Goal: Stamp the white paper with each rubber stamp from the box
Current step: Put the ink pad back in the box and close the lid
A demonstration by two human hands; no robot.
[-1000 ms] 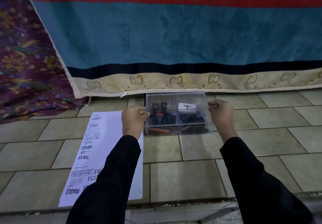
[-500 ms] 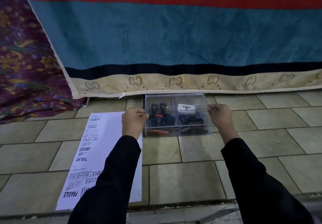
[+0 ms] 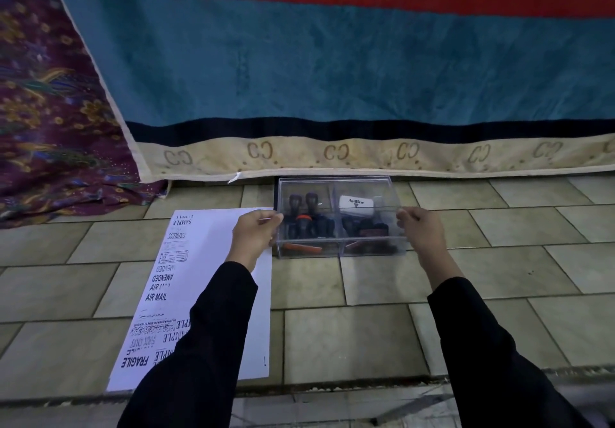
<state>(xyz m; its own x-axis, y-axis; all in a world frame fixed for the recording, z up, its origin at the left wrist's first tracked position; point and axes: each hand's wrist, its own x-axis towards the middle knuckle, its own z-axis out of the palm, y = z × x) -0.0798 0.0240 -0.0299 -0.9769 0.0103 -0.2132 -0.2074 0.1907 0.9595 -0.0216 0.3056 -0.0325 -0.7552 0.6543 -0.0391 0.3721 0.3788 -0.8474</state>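
A clear plastic box [image 3: 336, 185] stands on the tiled floor against a hanging blanket. Inside it I see several dark rubber stamps [image 3: 304, 214] on the left and a white Artline ink pad [image 3: 356, 205] on the right. My left hand [image 3: 254, 234] pinches the box's clear lid at its left front corner. At the right front corner my right hand [image 3: 421, 231] pinches the same lid. The white paper [image 3: 206, 281] lies left of the box, printed with several black stamp marks, partly under my left sleeve.
A teal, red and beige blanket [image 3: 332, 78] hangs right behind the box. Purple patterned cloth [image 3: 50, 111] is heaped at the far left. A step edge [image 3: 332, 384] runs across the floor tiles near me.
Both hands stay at the lid's front corners; the lid's front edge has come down slightly toward the box. The box and paper have not shifted.
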